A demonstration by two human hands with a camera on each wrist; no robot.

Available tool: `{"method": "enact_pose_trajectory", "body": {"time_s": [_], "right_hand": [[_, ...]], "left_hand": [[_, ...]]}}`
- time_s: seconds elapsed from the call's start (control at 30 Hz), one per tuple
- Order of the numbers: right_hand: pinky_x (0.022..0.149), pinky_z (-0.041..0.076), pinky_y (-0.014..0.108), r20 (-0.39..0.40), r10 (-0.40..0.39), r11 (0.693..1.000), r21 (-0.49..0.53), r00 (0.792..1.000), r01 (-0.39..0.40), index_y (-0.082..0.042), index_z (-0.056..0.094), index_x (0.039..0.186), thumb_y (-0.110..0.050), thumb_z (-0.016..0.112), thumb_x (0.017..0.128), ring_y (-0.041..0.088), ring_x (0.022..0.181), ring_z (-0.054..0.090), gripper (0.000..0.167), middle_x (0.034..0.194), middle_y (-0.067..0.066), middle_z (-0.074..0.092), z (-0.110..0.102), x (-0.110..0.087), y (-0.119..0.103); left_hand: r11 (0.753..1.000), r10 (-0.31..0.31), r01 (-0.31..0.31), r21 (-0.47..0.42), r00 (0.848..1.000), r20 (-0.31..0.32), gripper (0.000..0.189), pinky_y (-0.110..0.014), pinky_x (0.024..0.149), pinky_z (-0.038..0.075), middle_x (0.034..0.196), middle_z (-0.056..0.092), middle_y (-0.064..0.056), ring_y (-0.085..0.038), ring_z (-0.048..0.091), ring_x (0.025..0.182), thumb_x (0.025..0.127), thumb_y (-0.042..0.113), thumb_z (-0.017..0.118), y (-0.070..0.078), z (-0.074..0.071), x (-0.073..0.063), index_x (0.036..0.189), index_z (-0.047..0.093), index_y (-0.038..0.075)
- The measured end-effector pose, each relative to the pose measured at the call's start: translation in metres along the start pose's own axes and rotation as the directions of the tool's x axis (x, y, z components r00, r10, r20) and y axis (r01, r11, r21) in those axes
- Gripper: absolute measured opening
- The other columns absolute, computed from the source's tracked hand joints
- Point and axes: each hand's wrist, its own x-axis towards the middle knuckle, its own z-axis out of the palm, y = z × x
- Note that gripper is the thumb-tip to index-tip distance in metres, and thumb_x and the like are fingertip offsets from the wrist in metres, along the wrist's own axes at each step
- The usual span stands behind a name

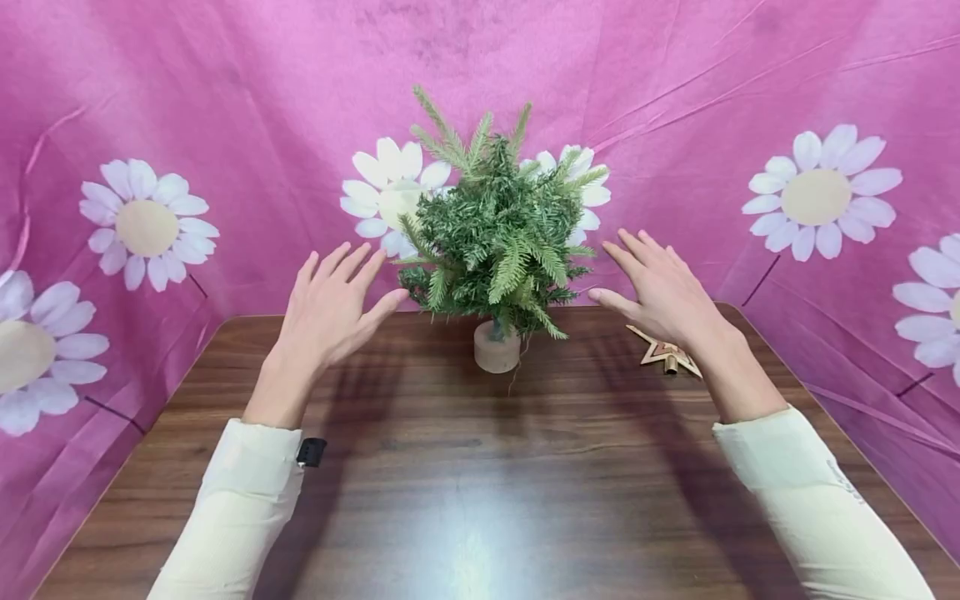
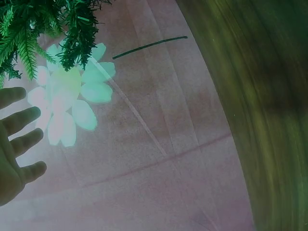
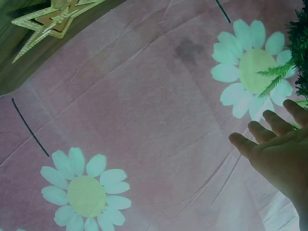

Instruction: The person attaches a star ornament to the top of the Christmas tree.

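Observation:
A small artificial Christmas tree (image 1: 498,233) stands upright on a round wooden base (image 1: 497,347) toward the back of the table. My left hand (image 1: 330,308) is raised to the left of the tree, fingers spread, thumb tip close to the lower branches. On the other side my right hand (image 1: 660,287) is held up likewise, its fingers extended toward the branches. Neither hand holds anything. A gold star tree topper (image 1: 670,357) lies on the table by the right wrist, partly hidden by it; the right wrist view shows its glittery edges.
The brown wood-grain table (image 1: 465,467) ends just behind the tree. Pink cloth (image 1: 660,67) printed with white daisies hangs behind it and along both sides. A thin loose strand hangs by the tree's base. A small black item (image 1: 311,452) shows at the left cuff.

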Motion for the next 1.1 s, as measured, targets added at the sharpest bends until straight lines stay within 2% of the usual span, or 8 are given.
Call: {"method": "enact_pose_trajectory", "body": {"time_s": [0.13, 0.37, 0.6, 0.83, 1.1], "right_hand": [[0.117, 0.015, 0.064, -0.042, -0.024, 1.0, 0.001, 0.999, 0.024, -0.002, 0.038, 0.155, -0.05, 0.058, 0.101, 0.047, 0.149, 0.021, 0.075, 0.162, 0.025, 0.028, 0.002, 0.0, 0.003], [0.108, 0.029, 0.067, -0.122, -0.039, 0.999, 0.016, 0.992, 0.041, -0.002, 0.047, 0.149, -0.046, 0.062, 0.099, 0.046, 0.14, 0.038, 0.068, 0.154, 0.022, 0.042, 0.01, -0.001, 0.008], [0.106, 0.032, 0.067, -0.161, -0.032, 0.999, 0.034, 0.986, 0.038, -0.001, 0.052, 0.145, -0.041, 0.065, 0.098, 0.045, 0.137, 0.041, 0.063, 0.149, 0.022, 0.048, 0.015, -0.007, 0.014], [0.102, 0.034, 0.068, -0.208, -0.022, 0.998, 0.055, 0.978, 0.034, -0.002, 0.058, 0.139, -0.035, 0.068, 0.097, 0.045, 0.132, 0.046, 0.055, 0.142, 0.021, 0.055, 0.019, -0.015, 0.023], [0.104, 0.033, 0.065, -0.207, 0.022, 0.993, 0.121, 0.978, 0.003, 0.0, 0.059, 0.137, -0.034, 0.068, 0.097, 0.047, 0.131, 0.046, 0.053, 0.141, 0.024, 0.054, 0.025, -0.024, 0.038]], "left_hand": [[1.0, -0.004, 0.004, 0.0, 1.0, -0.007, 0.078, -0.058, 0.118, 0.015, 0.158, 0.041, -0.012, -0.035, 0.028, 0.149, 0.1, 0.069, 0.037, -0.001, 0.0, 0.0, 0.155, 0.043, 0.013], [0.999, 0.015, -0.017, -0.04, 0.999, -0.046, 0.075, -0.056, 0.117, 0.02, 0.156, 0.044, -0.014, -0.035, 0.031, 0.147, 0.101, 0.065, 0.042, 0.0, -0.002, 0.0, 0.155, 0.044, 0.012], [0.998, 0.047, -0.052, -0.041, 0.992, -0.116, 0.071, -0.055, 0.115, 0.025, 0.151, 0.05, -0.015, -0.035, 0.037, 0.144, 0.1, 0.062, 0.047, 0.002, -0.003, 0.004, 0.15, 0.05, 0.011], [0.985, 0.072, -0.108, -0.138, 0.967, -0.244, 0.062, -0.055, 0.109, 0.034, 0.142, 0.058, -0.012, -0.033, 0.045, 0.138, 0.1, 0.055, 0.056, 0.007, -0.004, 0.008, 0.145, 0.057, 0.012], [0.969, 0.068, -0.124, -0.212, 0.964, -0.257, 0.061, -0.057, 0.107, 0.036, 0.145, 0.056, -0.01, -0.032, 0.045, 0.139, 0.1, 0.054, 0.054, 0.014, -0.01, 0.016, 0.144, 0.057, 0.011]]}}
